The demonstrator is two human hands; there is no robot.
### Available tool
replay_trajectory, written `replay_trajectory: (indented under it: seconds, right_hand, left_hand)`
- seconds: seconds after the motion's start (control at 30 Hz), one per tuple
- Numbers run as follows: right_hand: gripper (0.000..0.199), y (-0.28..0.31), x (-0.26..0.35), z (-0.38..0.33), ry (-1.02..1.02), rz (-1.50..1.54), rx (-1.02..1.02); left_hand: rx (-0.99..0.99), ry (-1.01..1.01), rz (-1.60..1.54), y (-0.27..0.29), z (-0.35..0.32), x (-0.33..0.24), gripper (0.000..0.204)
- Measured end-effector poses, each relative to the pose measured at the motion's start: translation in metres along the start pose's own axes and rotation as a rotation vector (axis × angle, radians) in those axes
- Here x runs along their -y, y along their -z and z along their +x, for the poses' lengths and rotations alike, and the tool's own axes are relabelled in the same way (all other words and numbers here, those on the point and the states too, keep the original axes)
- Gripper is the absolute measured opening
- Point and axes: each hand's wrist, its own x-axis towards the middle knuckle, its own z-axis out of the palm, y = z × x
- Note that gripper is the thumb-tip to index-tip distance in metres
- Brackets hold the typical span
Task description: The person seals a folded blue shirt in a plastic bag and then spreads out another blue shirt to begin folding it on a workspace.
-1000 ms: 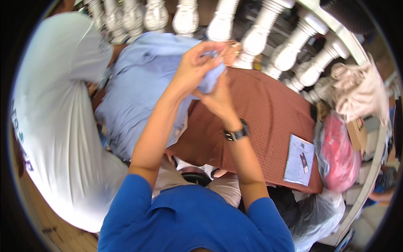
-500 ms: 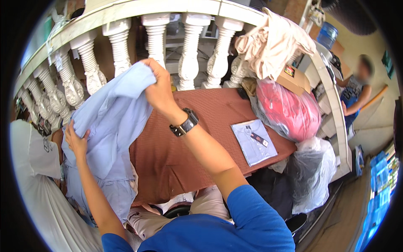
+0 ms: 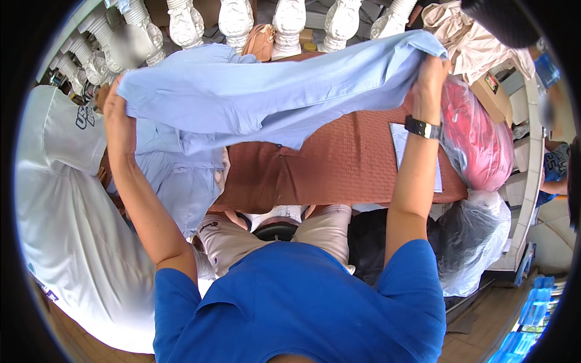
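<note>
A light blue shirt point(image 3: 260, 91) is stretched sideways in the air above the table, its lower edge hanging in loose folds. My left hand point(image 3: 119, 118) grips one end of it at the left. At the right, my right hand point(image 3: 431, 75), with a dark watch on the wrist, is closed on the other end. More light blue garments point(image 3: 175, 175) lie heaped at the table's left end, below the raised cloth. A folded light blue shirt point(image 3: 399, 142) lies flat at the right, partly hidden by my right forearm.
The table bears a brown textured cloth point(image 3: 339, 163). Clear-bagged red goods point(image 3: 478, 142), a cardboard box point(image 3: 491, 100) and beige cloth point(image 3: 463, 36) crowd the right. White balusters point(image 3: 236, 24) line the far side. A person in white point(image 3: 78, 212) is close at my left.
My right hand has moved far to the right, drawing the shirt out wide. The left hand has risen with its end. My view has turned, so the table sits differently.
</note>
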Motion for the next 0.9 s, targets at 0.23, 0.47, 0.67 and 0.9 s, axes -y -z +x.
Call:
replay_trajectory:
  seconds: [0.23,0.47,0.67,0.9]
  right_hand:
    - [0.027,0.045,-0.008,0.009,-0.12,-0.148,-0.038]
    - [0.032,0.11,-0.113,0.0,-0.587,-0.41,0.09]
    - [0.022,0.082,-0.099,-0.046,-0.937,0.058,0.24]
    - [0.015,0.033,-0.046,-0.053,-0.887,0.525,0.492]
  left_hand:
    - [-0.116,0.102,-0.144,-0.083,0.048,-0.045,0.03]
    - [0.241,-0.405,0.688,-0.146,0.076,0.093,0.042]
    - [0.716,-0.451,0.532,-0.237,-0.167,0.14,0.026]
    - [0.375,-0.267,0.852,-0.282,-0.225,0.188,0.05]
